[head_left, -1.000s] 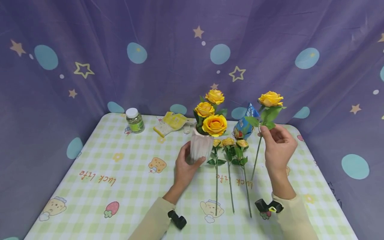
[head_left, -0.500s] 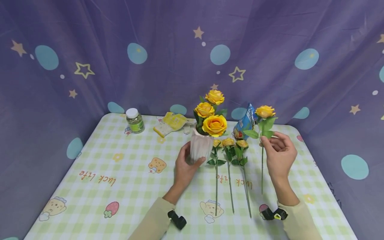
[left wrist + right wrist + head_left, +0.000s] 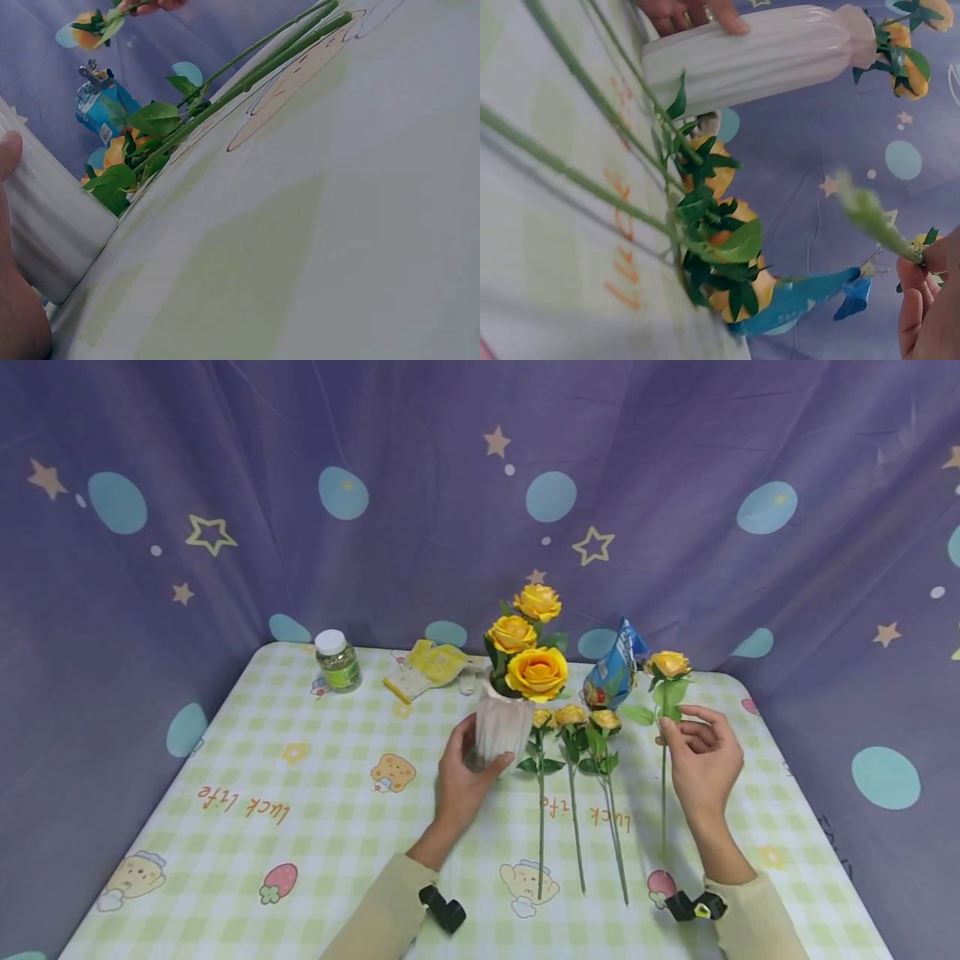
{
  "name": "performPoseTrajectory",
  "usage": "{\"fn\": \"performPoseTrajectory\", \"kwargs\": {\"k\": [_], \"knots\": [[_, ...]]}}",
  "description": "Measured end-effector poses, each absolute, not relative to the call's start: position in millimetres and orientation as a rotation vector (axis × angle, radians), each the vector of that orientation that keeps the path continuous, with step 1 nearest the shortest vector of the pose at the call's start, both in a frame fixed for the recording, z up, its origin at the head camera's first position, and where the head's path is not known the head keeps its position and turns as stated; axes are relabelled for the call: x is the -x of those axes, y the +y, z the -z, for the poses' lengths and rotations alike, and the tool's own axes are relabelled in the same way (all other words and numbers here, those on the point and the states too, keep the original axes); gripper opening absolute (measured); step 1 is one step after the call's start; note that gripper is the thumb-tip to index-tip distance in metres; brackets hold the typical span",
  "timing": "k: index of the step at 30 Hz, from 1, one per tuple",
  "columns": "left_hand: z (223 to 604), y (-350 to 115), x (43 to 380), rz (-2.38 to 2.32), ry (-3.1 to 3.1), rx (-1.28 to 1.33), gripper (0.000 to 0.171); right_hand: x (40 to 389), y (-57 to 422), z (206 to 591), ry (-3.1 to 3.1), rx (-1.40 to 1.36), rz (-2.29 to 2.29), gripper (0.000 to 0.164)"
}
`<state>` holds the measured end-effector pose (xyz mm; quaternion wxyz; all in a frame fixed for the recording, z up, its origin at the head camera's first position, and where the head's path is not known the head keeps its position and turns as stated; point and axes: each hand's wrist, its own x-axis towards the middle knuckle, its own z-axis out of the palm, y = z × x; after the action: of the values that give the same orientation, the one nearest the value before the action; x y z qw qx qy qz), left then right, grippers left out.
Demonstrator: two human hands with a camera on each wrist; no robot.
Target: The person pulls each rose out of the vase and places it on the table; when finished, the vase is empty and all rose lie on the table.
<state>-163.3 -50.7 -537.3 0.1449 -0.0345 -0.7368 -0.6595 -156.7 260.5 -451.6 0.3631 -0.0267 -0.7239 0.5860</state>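
Note:
My left hand [image 3: 465, 781] grips the lower part of a white fluted vase [image 3: 504, 731], thumb across its front. The vase stands upright on the table, and three yellow artificial roses [image 3: 536, 673] rise from its mouth. Off to the right, my right hand [image 3: 703, 768] pinches another yellow rose [image 3: 668, 663] by the stem just below its leaves, bloom up. Its green stem [image 3: 874, 217] looks blurred in the right wrist view. Between the hands, three more roses [image 3: 570, 715] lie side by side, blooms toward the back and stems toward me.
Behind the lying roses stands a blue snack bag [image 3: 613, 670] closed with a metal binder clip [image 3: 94, 73]. A lidded jar [image 3: 337, 662] is at the back left, beside a yellow-and-white cloth item [image 3: 431, 670]. A patterned purple curtain [image 3: 420, 560] hangs behind the checked tablecloth [image 3: 247, 735].
My right hand has come down and slightly toward me with the rose, whose bloom is lower and whose stem now hangs nearly vertical. The left hand and vase have stayed put.

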Motion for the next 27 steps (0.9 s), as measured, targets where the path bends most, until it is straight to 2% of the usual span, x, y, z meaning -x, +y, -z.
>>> {"fn": "performPoseTrajectory", "kwargs": {"k": [9, 16, 27], "knots": [[537, -51, 163, 1.893, -2.132, 0.086, 0.082, 153, 265, 460, -2.02, 0.21, -1.457, 0.028], [536, -51, 163, 1.894, -2.131, 0.094, 0.082, 152, 277, 481, -2.131, 0.28, -1.399, 0.032], [536, -50, 163, 1.896, -2.134, 0.088, 0.082, 146, 281, 497, -2.385, 0.461, -1.202, 0.027]]}}
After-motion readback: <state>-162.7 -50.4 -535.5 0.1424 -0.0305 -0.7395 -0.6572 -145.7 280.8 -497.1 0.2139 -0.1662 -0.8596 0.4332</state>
